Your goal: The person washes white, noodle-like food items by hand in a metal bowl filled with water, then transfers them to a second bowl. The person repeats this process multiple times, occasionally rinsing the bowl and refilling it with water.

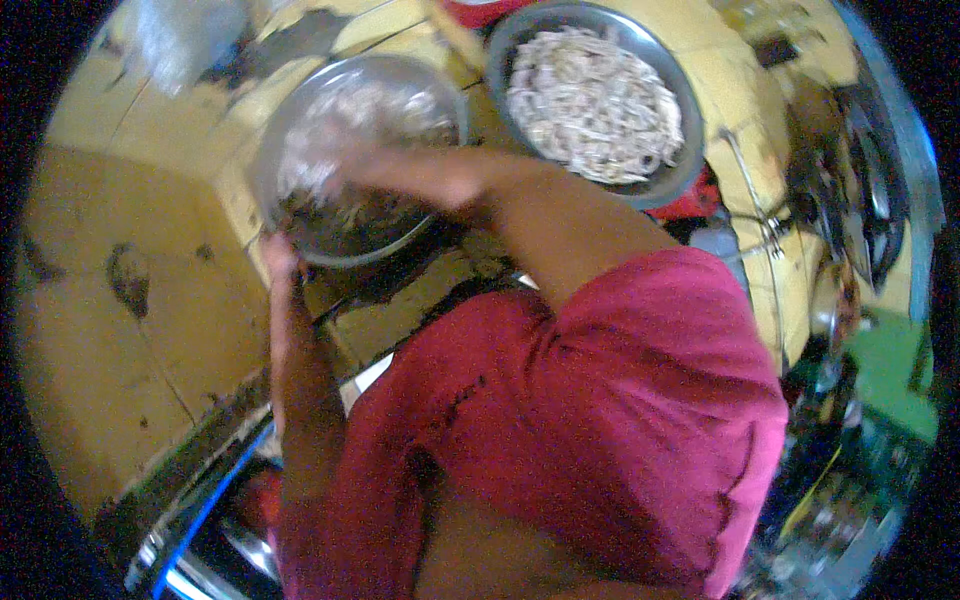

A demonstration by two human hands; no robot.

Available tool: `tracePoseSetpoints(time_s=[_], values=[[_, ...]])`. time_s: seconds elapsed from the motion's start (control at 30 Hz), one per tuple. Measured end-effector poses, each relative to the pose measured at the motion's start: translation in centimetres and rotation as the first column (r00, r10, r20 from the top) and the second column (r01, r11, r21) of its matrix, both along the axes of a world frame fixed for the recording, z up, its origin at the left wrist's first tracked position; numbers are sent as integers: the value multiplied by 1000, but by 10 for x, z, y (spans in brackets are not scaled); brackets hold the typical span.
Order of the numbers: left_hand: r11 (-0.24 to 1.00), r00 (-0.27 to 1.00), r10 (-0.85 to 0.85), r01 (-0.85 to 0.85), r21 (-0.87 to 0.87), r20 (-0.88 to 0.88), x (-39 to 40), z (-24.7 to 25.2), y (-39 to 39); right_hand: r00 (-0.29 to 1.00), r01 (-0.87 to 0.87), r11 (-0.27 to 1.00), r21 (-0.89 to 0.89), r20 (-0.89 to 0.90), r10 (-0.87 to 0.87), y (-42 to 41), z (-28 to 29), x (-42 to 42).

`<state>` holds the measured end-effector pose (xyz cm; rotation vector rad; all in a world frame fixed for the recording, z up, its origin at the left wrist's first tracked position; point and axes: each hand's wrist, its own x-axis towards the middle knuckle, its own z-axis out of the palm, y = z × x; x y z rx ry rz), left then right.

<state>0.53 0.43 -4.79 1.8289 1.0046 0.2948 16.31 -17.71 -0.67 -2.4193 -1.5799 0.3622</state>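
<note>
My left hand (281, 259) grips the near-left rim of a round metal basin (375, 259), which appears tilted on the tiled floor. Inside that basin lie pale, wet-looking pieces (375, 105), too smeared by motion to identify. My right hand (334, 161) reaches into it, over the pieces; blur hides its fingers and whatever they may hold. Farther right stands a second metal basin (686, 97), filled with whitish, strip-like food pieces (592, 105). Neither hand touches this one.
Yellow tiles (135, 337) with dark wet patches cover the floor. A pale plastic bag (180, 37) lies at the upper left. Something red (686, 201) shows beneath the second basin. Dark metal items (874, 187) and a green surface (889, 367) are along the right side.
</note>
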Motion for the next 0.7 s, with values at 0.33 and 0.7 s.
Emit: tracePoseSetpoints(time_s=[0.33,0.7], values=[[924,938,19,115,364,-347,1,-22,6,993,94,988,-121,-56,-101,-3,-6,10],[958,934,17,87,273,-356,10,12,-5,978,3,988,-155,-204,-35,-13,21,13]])
